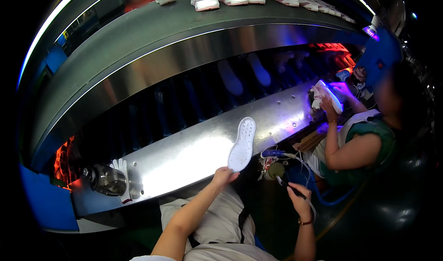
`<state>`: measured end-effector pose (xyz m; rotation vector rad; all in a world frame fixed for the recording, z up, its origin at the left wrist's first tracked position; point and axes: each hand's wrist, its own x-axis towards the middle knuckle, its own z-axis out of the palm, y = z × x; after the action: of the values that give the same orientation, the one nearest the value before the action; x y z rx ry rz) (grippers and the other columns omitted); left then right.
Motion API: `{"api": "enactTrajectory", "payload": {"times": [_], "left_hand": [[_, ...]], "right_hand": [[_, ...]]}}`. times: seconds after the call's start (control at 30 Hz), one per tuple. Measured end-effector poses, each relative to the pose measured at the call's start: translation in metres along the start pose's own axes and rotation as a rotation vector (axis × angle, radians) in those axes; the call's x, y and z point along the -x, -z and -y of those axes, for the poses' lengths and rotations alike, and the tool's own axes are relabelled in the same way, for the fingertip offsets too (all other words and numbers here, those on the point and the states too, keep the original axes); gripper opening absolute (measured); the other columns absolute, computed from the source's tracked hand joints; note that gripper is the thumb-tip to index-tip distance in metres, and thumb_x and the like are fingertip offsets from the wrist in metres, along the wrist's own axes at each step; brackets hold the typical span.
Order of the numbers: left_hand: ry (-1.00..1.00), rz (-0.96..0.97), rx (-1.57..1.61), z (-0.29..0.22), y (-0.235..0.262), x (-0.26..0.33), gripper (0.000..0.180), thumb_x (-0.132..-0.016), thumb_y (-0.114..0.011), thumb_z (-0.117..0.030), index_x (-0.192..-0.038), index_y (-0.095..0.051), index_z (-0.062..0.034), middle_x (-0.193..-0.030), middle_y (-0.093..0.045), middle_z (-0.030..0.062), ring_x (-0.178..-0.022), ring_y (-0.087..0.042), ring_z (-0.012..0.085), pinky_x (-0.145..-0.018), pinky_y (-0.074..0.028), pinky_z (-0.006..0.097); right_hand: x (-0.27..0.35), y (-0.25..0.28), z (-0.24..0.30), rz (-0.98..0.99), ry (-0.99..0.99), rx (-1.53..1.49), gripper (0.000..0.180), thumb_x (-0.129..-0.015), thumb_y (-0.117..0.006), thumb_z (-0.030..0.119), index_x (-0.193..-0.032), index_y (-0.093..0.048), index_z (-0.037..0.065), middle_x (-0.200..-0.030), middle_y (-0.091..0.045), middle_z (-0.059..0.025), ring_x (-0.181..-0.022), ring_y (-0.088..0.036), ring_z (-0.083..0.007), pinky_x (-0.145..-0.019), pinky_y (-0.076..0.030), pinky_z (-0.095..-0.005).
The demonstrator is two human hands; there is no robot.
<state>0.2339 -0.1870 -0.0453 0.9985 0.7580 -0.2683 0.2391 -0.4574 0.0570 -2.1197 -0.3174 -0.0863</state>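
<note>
My left hand [223, 177] is closed on one end of a white shoe sole [242, 143], thumb on its face. The sole is held up at the near edge of the metal bench, its dotted, rimmed side showing. In my right hand [301, 202] is a black-handled brush [296, 191] with a thin pale tube running from it. The brush's tip points at a small olive-coloured pot [277, 170], close to its rim; whether they touch I cannot tell.
Across the metal bench [175, 161], a dark lower conveyor carries soles [230, 78]. White shoes [205, 1] line the green upper belt [138, 41]. A co-worker [357, 145] at right holds a shoe [325, 97] under violet light. A glass jar [108, 180] and white glove [121, 168] lie left.
</note>
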Motion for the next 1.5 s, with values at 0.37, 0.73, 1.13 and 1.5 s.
{"api": "enactTrajectory", "payload": {"times": [0.37, 0.73, 1.13, 1.5], "left_hand": [[-0.096, -0.088, 0.207, 0.012, 0.066, 0.052, 0.020, -0.081, -0.040, 0.000, -0.096, -0.049, 0.0095, -0.091, -0.056, 0.0146, -0.080, -0.059, 0.0184, -0.069, -0.051, 0.022], [-0.182, -0.144, 0.140, 0.004, 0.145, 0.054, 0.021, -0.084, -0.047, -0.011, -0.098, -0.048, 0.0043, -0.091, -0.056, 0.0099, -0.081, -0.060, 0.0178, -0.068, -0.051, 0.024], [-0.126, -0.041, 0.078, 0.003, 0.159, 0.048, 0.018, -0.084, -0.051, -0.019, -0.093, -0.050, -0.0031, -0.090, -0.056, 0.0045, -0.087, -0.059, 0.0160, -0.068, -0.049, 0.024], [-0.114, -0.071, 0.103, 0.003, 0.157, 0.050, 0.023, -0.082, -0.055, -0.022, -0.094, -0.053, -0.0029, -0.091, -0.058, 0.0046, -0.085, -0.059, 0.0147, -0.066, -0.049, 0.023]], "right_hand": [[-0.108, -0.162, 0.072, 0.166, 0.294, -0.004, 0.017, -0.071, -0.060, 0.015, -0.084, -0.064, 0.005, -0.084, -0.061, -0.0133, -0.078, -0.058, -0.0277, -0.069, -0.045, -0.0328], [-0.113, -0.268, 0.105, 0.310, 0.633, 0.363, 0.016, -0.070, -0.056, 0.014, -0.081, -0.061, 0.004, -0.082, -0.061, -0.0124, -0.080, -0.057, -0.0265, -0.067, -0.043, -0.0354], [-0.061, -0.275, 0.094, 0.320, 0.811, 0.462, 0.022, -0.063, -0.054, 0.003, -0.083, -0.057, -0.002, -0.087, -0.060, -0.0164, -0.086, -0.058, -0.0270, -0.069, -0.045, -0.0345], [-0.069, -0.229, 0.096, 0.692, 0.000, -0.229, 0.017, -0.071, -0.063, 0.011, -0.084, -0.064, 0.000, -0.075, -0.062, -0.0048, -0.069, -0.056, -0.0098, -0.063, -0.044, -0.0211]]}}
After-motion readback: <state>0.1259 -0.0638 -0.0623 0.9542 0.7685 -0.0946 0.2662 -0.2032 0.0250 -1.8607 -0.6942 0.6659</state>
